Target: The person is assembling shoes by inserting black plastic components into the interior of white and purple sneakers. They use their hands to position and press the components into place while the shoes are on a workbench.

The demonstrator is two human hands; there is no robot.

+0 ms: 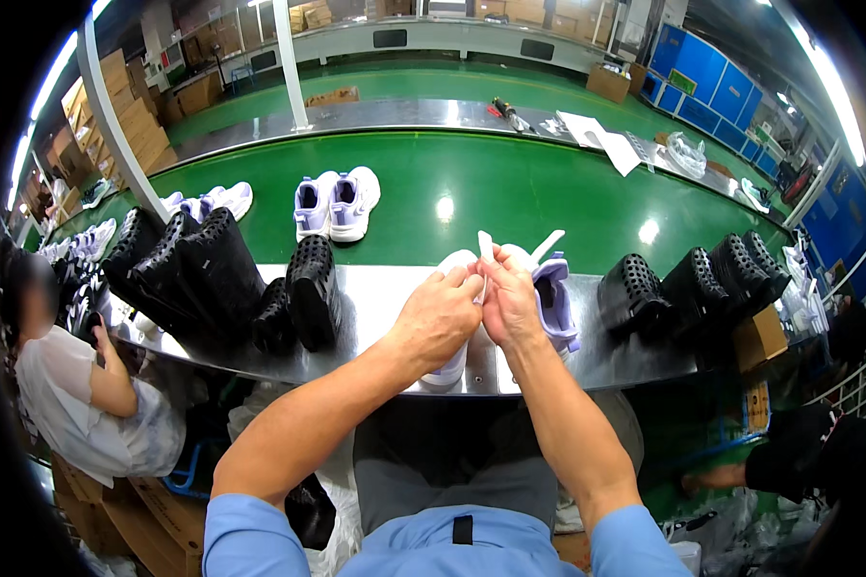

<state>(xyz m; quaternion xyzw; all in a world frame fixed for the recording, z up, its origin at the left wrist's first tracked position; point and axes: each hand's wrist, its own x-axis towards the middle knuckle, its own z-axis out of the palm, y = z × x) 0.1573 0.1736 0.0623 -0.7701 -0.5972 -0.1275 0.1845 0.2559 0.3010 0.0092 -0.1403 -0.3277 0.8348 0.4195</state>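
Observation:
Both hands meet over a pair of white and lavender sneakers at the near edge of the metal ledge. My left hand (440, 313) is closed, its fingertips pinched at a thin white strip (485, 246). My right hand (510, 300) pinches the same strip, whose upper end sticks up above the fingers. The left sneaker (445, 373) is mostly hidden under my left hand. Beside my right hand stands the right sneaker (554, 296), its lavender collar showing. Another white strip end (549, 242) rises by that shoe; what it joins is hidden.
A finished-looking sneaker pair (337, 204) sits on the green conveyor belt (423, 183). Black perforated shoe forms (313, 293) stand left on the metal ledge (380, 288), with more black forms (635, 293) right. A seated person (91, 385) works at far left. White sheets (601, 139) lie beyond the belt.

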